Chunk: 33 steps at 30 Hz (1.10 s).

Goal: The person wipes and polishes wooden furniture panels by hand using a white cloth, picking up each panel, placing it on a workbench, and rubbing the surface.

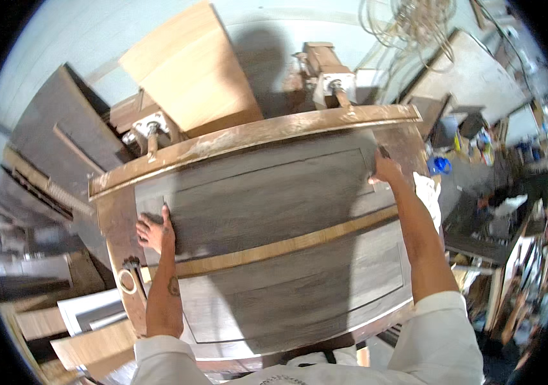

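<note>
Two grey wood-grain panels with recessed rectangular borders lie on a worn brown workbench point(115, 221), one beyond the other. My left hand point(154, 232) rests at the left end of the far panel point(264, 183), thumb and fingers spread. At that panel's right end is my right hand point(386, 168), its thumb apart and its other fingers partly hidden beside a small dark patch I cannot make out. Between the far panel and the near panel point(299, 289) runs a light wooden strip point(287, 245). Neither hand touches the near panel.
A long wooden bar point(255, 142) with two screw clamps point(152, 131) borders the bench's far side. A tape roll point(126, 281) sits by my left forearm. Boards lean against the wall, including a pale sheet point(190, 70). Coiled cable point(415, 25) hangs there; clutter fills the right.
</note>
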Motion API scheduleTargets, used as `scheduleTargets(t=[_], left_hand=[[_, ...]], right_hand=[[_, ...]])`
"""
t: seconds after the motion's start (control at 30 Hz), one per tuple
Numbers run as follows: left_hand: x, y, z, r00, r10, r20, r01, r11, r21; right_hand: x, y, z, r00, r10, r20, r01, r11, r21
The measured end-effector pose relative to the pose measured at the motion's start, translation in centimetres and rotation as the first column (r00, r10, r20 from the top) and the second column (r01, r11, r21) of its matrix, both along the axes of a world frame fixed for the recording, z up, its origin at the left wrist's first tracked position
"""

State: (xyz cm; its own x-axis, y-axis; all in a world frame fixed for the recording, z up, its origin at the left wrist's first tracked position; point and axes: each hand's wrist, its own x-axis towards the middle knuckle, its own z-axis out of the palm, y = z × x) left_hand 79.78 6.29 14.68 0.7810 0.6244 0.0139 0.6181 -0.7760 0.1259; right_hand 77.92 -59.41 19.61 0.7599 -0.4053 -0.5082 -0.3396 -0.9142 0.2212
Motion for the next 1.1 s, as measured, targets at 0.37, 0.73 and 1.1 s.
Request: scheduleTargets(t=[0.37, 0.73, 1.1], left_hand=[[-0.2, 1.1, 0.0, 0.999, -0.004, 0.04, 0.003, 1.0, 0.029], [0.0, 1.3, -0.5, 1.0, 0.007, 0.024, -0.007, 0.999, 0.033], [0.2, 2.3, -1.4, 0.997, -0.013, 0.082, 0.01, 0.999, 0.035]], right_hand=[[-0.8, 1.1, 0.8, 0.998, 0.054, 0.018, -0.055, 0.998, 0.029], [0.1, 1.8, 0.0, 0.996, -0.091, 0.022, 0.091, 0.996, -0.003], [0.0, 0.2, -0.4, 1.0, -0.014, 0.002, 0.013, 0.998, 0.053]])
